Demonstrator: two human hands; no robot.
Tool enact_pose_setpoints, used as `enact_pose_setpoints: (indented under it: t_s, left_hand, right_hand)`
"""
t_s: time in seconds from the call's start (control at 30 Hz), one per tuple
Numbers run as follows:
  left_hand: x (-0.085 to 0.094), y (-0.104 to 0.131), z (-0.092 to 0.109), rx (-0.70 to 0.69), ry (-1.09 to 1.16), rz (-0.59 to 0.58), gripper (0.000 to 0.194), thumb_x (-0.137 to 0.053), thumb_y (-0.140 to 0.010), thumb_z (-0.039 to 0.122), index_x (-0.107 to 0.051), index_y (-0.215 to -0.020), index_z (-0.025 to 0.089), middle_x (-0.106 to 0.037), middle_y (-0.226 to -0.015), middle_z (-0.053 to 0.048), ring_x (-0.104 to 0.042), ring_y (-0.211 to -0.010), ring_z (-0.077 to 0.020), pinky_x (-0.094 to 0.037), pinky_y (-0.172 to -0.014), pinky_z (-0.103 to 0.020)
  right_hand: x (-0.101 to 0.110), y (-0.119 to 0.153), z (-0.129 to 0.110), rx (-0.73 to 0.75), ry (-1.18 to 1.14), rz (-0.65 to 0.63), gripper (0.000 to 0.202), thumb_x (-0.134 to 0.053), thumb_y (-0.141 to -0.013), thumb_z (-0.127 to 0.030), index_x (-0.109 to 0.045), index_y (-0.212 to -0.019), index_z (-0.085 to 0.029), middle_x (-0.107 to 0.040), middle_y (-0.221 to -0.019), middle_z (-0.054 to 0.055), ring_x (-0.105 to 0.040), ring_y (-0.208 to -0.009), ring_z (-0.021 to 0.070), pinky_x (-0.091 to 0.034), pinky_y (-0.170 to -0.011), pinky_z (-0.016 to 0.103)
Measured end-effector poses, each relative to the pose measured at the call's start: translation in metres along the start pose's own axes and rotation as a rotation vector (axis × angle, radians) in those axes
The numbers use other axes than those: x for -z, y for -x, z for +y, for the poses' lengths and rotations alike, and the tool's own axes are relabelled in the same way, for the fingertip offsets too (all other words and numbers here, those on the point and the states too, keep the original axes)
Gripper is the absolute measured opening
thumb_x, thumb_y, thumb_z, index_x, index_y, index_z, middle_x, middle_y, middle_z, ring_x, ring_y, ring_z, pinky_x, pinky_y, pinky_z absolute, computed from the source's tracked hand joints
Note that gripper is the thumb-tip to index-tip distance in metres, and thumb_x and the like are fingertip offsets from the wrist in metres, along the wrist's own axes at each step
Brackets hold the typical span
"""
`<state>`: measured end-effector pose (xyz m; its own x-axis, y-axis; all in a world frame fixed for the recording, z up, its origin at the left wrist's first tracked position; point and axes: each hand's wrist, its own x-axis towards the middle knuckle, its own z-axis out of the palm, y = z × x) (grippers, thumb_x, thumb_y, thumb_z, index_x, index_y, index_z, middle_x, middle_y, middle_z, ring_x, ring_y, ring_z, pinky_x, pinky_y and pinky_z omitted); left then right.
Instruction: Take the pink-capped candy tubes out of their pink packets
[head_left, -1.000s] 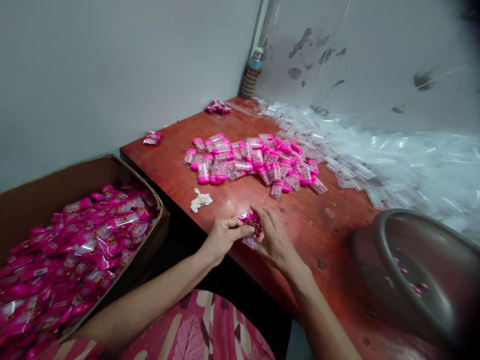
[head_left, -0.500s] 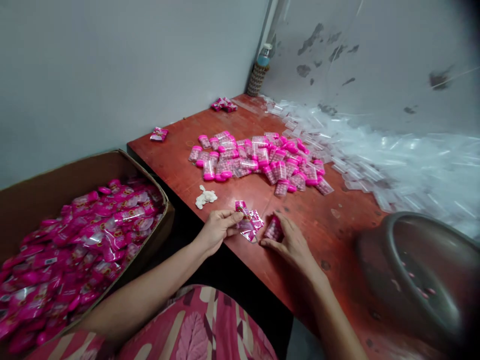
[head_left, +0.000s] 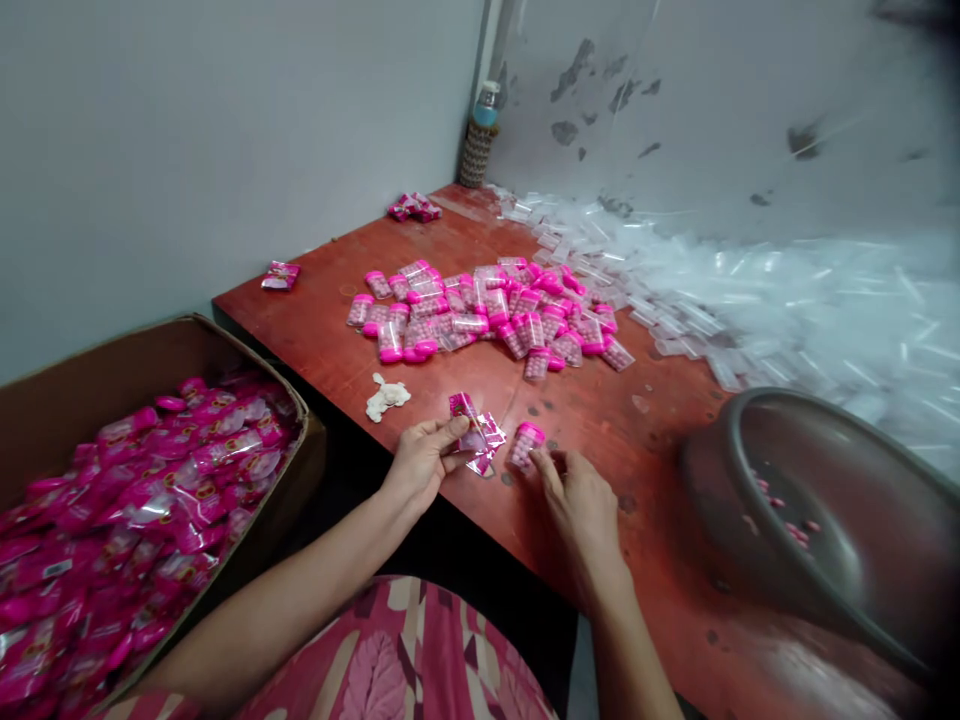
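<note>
My left hand [head_left: 426,455] pinches a shiny pink printed plastic sleeve [head_left: 463,408] at the table's near edge. Just under it, more pink and clear wrapper [head_left: 489,440] lies on the tabletop. To the right, my right hand [head_left: 581,495] has its thumb and fingertips closed on the side of a small clear candy container [head_left: 525,447] with a pink cap and pale pink balls inside. Beyond both hands, a pile of similar pink-capped containers [head_left: 491,305] lies spread over the red table [head_left: 322,335].
At left, a cardboard box [head_left: 300,400] holds many pink-wrapped containers. A grey basin [head_left: 739,470] with a few pink balls stands at right. Clear empty plastic containers [head_left: 787,300] heap along the wall. A crumpled white lump [head_left: 388,397] lies near the edge. A bottle [head_left: 487,105] stands in the far corner.
My right hand has turned, palm downward, and now grips the candy container at its side by the fingertips. My left hand keeps its pinch on the sleeve. The whole view has shifted slightly.
</note>
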<state>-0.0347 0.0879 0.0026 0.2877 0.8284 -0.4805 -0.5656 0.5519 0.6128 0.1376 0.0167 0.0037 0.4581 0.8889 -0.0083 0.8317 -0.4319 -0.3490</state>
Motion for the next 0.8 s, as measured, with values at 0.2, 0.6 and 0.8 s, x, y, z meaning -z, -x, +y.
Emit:
enact_pose_setpoints:
  t_s: [0.2,0.6,0.8]
  left_hand:
    - [0.003,-0.005,-0.005,0.015,0.058,0.057,0.012,-0.066,-0.068,0.019,-0.06,-0.073,0.009,-0.065,-0.068,-0.005,-0.063,-0.061,-0.0135,-0.055,-0.062,-0.028]
    - [-0.009,-0.011,-0.005,0.052,0.238,0.114,0.007,-0.061,-0.072,0.015,-0.057,-0.075,0.011,-0.064,-0.067,-0.004,-0.062,-0.06,-0.0141,-0.053,-0.065,-0.032]
    - [-0.009,-0.012,-0.002,0.054,0.253,0.151,0.006,-0.06,-0.074,0.016,-0.056,-0.075,0.011,-0.064,-0.067,-0.005,-0.063,-0.06,-0.0149,-0.053,-0.064,-0.032]
  right_hand:
    - [-0.002,-0.011,-0.013,-0.062,0.08,-0.095,0.053,-0.034,-0.075,-0.064,-0.062,-0.081,-0.019,-0.065,-0.074,0.015,-0.062,-0.068,0.0294,-0.038,-0.053,0.034]
    - [-0.019,0.013,-0.023,-0.116,-1.039,-0.278,0.031,-0.06,-0.068,-0.046,-0.052,-0.073,-0.017,-0.061,-0.061,0.003,-0.055,-0.048,0.0135,-0.042,-0.045,0.023]
    - [-0.008,0.014,-0.013,-0.035,-0.553,-0.115,0.034,-0.048,-0.075,-0.051,-0.059,-0.077,-0.019,-0.063,-0.065,0.005,-0.058,-0.057,0.0177,-0.041,-0.051,0.026]
